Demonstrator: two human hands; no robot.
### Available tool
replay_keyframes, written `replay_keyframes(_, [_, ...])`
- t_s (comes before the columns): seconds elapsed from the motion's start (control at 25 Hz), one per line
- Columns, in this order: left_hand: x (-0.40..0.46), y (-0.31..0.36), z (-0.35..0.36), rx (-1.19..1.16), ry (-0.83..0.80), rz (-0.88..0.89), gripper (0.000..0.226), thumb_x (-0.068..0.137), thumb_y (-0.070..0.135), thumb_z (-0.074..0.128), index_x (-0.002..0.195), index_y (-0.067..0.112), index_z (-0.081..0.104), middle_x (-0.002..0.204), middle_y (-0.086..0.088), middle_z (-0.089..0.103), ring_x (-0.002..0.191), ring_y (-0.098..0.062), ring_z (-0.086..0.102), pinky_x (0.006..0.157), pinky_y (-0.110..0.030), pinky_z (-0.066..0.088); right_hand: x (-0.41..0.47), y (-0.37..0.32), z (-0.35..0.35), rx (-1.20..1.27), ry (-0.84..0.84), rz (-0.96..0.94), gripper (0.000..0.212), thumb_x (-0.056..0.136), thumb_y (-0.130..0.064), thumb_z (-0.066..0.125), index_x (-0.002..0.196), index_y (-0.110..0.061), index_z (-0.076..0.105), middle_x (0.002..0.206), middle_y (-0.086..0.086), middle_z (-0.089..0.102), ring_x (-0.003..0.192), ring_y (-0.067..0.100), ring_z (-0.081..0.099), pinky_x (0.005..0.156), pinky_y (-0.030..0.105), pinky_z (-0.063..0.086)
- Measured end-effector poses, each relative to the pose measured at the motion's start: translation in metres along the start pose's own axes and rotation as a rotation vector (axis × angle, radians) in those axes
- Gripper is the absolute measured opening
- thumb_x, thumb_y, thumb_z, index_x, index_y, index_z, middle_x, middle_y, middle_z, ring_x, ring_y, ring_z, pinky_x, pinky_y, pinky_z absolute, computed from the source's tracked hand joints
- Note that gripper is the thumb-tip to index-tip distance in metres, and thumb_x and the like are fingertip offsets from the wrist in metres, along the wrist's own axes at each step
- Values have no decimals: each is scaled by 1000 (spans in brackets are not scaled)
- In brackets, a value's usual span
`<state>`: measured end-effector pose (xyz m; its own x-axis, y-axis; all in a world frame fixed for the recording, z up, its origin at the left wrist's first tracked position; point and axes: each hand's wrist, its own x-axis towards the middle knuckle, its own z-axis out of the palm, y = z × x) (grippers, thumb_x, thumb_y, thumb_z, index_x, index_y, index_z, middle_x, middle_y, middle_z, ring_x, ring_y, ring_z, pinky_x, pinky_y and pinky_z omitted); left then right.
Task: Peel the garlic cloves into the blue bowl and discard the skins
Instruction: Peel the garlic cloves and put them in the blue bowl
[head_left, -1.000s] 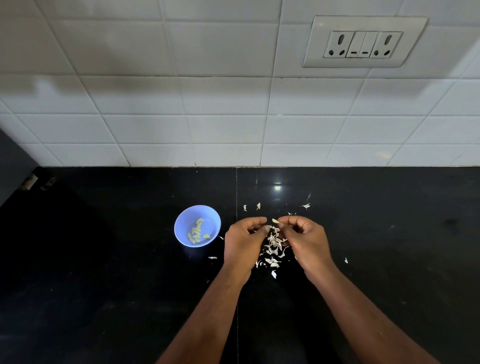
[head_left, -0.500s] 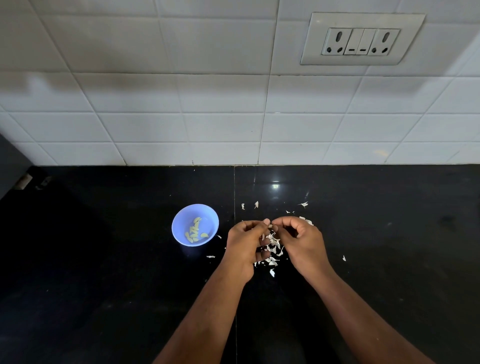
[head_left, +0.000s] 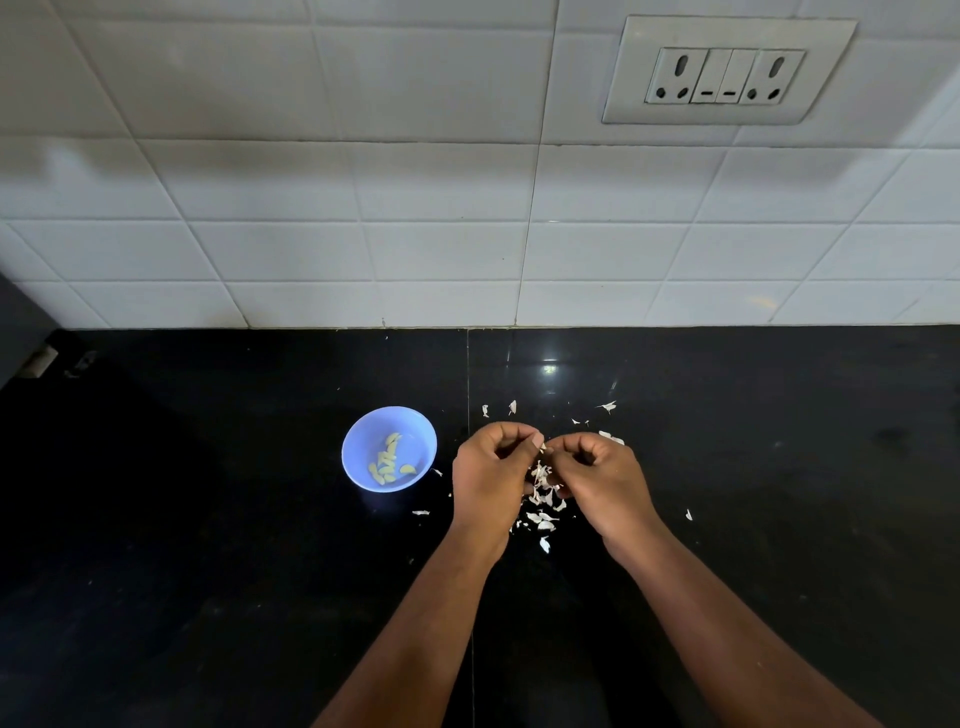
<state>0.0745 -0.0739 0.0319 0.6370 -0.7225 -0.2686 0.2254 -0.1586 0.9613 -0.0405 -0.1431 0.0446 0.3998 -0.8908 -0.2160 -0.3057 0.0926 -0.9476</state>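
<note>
Brightness: we see a dim frame, the glossy black stone countertop (head_left: 208, 519) near-black, detail lost at far left.
Light source: we spot one small specular glare spot (head_left: 549, 370) on the counter.
Shadows: we see soft dark bands across the white tiled wall (head_left: 311, 208), upper part.
Distortion: we note wide-angle bowing, tile lines and the white switch-and-socket plate (head_left: 727, 73) skewed.
Focus: we read it sharp at centre; no motion blur.

My left hand (head_left: 491, 480) and right hand (head_left: 602, 480) pinch a clove (head_left: 543, 447) over skins (head_left: 543, 499); bowl (head_left: 363, 436) sits left.
</note>
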Motion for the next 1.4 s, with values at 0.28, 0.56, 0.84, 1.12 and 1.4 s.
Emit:
replay_keyframes(0.28, [-1,-4,1,-194,-95,-186,13,99,18,72,100,10,82,85,-8,72,73,-11,65,61,-27,56,2,-3,1,64,-54,98,20,93,-18,69,83,-2,74,78,15,74,70,20,65,67,36,58])
replay_keyframes(0.56, [-4,-7,3,-325,-124,-256,16,98,21,74,104,8,81,85,-8,74,72,-13,66,63,-29,56,4,-9,6,371,-138,388,17,94,-14,61,79,-9,68,72,7,65,60,14,58,56,27,49])
replay_keyframes(0.84, [-8,-6,0,-137,-141,-111,11,100,16,71,106,14,80,90,-9,77,75,-16,70,66,-34,60,3,-9,3,330,-123,387,19,94,-15,60,77,-12,69,70,3,64,58,13,56,53,28,47])
replay_keyframes(1.12, [-8,-7,-7,-321,-138,-211,14,97,20,74,104,8,78,89,-10,75,79,-19,68,62,-31,55,0,-9,4,287,-191,343,21,96,-15,59,79,-13,71,75,4,67,61,14,59,54,28,46])
replay_keyframes(1.4, [-3,13,-24,-156,112,-64,6,94,12,77,100,13,76,92,-3,77,72,-10,66,50,-24,50,6,-5,-9,-235,49,-7,7,91,-22,79,85,-25,81,73,-6,77,64,11,73,56,29,52])
